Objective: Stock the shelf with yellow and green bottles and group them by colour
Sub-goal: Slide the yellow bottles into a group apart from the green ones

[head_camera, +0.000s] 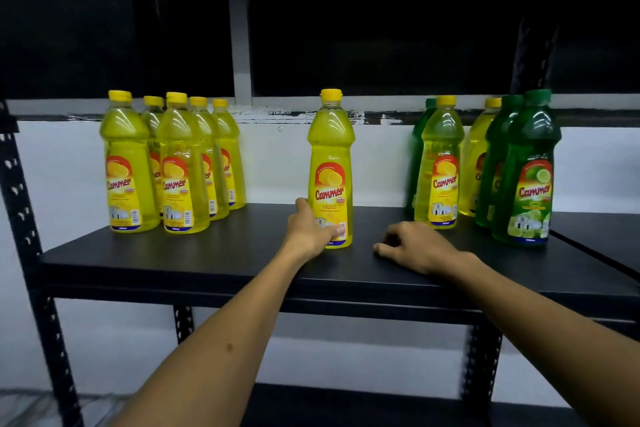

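Held bottle: a yellow bottle (330, 166) stands upright alone near the middle of the shelf (242, 253), well apart from the groups on either side; its label reads "Cammer" and "LEMON", and its cap is yellow.
Left hand (311, 227): grasps the lower part of that bottle, fingers round its left side and the thumb across the front of the label near the base.
Right hand (412, 244): rests on the shelf board just right of the held bottle, fingers loosely curled, with nothing in it; the knuckles lie just in front of the right-hand group.
Left group (169, 163): yellow bottles only, upright and packed close together near the left end of the shelf, two at the front and more behind; the exact count behind cannot be told.
Right group: mixed colours. A yellow bottle at the front (440, 163) stands with a green bottle at the back (420, 149) partly hidden behind it; a second yellow one (476, 156) is further right, and two green bottles (528, 170) stand at the right end, the front one with a lime on its label.
Shelf: a dark flat board on a black metal rack (20, 204) with punched uprights; a white wall (277, 166) is behind the bottles.
Below: another dark board (346, 402) lower in the rack.
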The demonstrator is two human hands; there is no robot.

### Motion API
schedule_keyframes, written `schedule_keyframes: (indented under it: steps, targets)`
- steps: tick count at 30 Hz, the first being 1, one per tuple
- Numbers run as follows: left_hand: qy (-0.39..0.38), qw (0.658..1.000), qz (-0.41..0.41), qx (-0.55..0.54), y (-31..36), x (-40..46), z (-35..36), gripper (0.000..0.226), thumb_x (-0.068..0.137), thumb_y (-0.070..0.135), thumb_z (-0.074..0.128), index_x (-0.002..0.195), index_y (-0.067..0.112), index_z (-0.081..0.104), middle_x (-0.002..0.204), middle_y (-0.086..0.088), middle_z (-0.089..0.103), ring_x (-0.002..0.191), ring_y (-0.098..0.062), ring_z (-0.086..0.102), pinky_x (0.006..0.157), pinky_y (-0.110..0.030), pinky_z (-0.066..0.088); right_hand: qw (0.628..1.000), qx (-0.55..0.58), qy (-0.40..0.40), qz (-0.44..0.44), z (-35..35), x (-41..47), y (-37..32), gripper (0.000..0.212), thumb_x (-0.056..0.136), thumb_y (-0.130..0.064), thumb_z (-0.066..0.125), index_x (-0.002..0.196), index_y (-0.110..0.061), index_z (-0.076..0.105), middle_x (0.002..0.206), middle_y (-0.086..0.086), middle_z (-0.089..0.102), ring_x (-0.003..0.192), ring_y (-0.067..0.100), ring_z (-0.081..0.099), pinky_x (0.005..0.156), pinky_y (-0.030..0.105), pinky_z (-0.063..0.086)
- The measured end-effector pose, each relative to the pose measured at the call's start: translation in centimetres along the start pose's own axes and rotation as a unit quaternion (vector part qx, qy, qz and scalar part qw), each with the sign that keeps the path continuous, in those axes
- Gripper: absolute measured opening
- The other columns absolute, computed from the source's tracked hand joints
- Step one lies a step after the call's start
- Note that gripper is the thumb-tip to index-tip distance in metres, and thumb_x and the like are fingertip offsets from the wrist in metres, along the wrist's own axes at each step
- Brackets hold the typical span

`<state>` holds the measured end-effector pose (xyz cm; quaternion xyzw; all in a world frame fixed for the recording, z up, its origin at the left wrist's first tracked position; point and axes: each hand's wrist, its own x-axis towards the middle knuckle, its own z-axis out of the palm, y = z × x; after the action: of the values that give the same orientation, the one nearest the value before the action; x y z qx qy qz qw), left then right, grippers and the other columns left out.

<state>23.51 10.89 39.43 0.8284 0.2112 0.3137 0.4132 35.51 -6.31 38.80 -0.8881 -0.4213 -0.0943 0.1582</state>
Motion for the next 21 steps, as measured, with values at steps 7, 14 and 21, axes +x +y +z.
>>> schedule_keyframes:
  steps: [7, 14, 21]
  targets:
    - [0.033, 0.999, -0.028, 0.014, -2.8, 3.5, -2.9, 0.061, 0.083, 0.02, 0.077, 0.124, 0.008, 0.034, 0.128, -0.011, 0.055, 0.113, -0.026, 0.058, 0.089, -0.034, 0.049, 0.999, -0.009, -0.01, -0.038, 2.3, 4.0, -4.9, 0.032, 0.09, -0.047, 0.053, 0.096, -0.019, 0.066, 0.105, 0.005, 0.068, 0.098, 0.026, 0.062, 0.081, 0.037, 0.051]
    - [0.051, 0.997, -0.049, 0.02, -6.6, 9.1, -5.5, 0.072, 0.083, 0.017, 0.076, 0.135, 0.007, 0.029, 0.132, -0.011, 0.053, 0.119, -0.027, 0.054, 0.095, -0.035, 0.045, 0.999, 0.017, -0.024, -0.03, 5.0, 9.6, -7.5, 0.034, 0.09, -0.045, 0.046, 0.102, -0.017, 0.062, 0.11, 0.009, 0.064, 0.1, 0.029, 0.06, 0.086, 0.04, 0.051]
    - [0.039, 0.997, -0.059, 0.035, -9.6, 14.9, -6.6, 0.077, 0.08, 0.022, 0.079, 0.139, 0.011, 0.031, 0.133, -0.008, 0.053, 0.122, -0.028, 0.053, 0.1, -0.04, 0.045, 0.997, 0.029, -0.053, -0.056, 6.2, 14.3, -7.0, 0.043, 0.088, -0.047, 0.039, 0.115, -0.024, 0.062, 0.113, 0.003, 0.065, 0.103, 0.025, 0.059, 0.091, 0.043, 0.05]
